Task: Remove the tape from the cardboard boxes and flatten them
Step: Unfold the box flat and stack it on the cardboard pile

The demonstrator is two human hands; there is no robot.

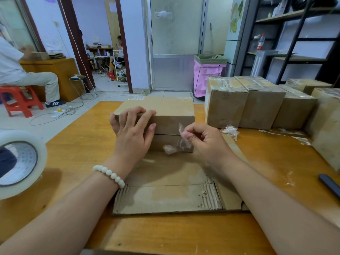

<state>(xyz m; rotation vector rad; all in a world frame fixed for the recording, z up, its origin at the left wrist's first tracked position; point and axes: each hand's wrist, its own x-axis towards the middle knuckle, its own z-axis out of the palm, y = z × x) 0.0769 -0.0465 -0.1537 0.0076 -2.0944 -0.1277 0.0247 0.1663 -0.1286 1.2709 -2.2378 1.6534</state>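
Head camera looked down on a plain brown cardboard box [165, 111] standing mid-tabletop on a flattened sheet of corrugated cardboard [165, 197], with the orange wooden tabletop [82, 144] showing on both sides. The left hand [132, 129] lay across the box's near top edge, fingers straight, pressing it down and holding nothing. The right hand [204, 142] had its grip closed, thumb and forefinger pinching a crumpled strip of clear tape [182, 142] in front of the box's near face. To my eye the peel would go best drawn low and steadily along the seam while the left hand bore down, so the strip came off whole rather than tearing. Room looked tighter to the right, where a row of taped brown boxes [244, 103] stood close and a wad of stripped tape [230, 130] lay. The big clear tape roll [20, 162] sat well apart at the left edge, so pulling toward the body looked freest.
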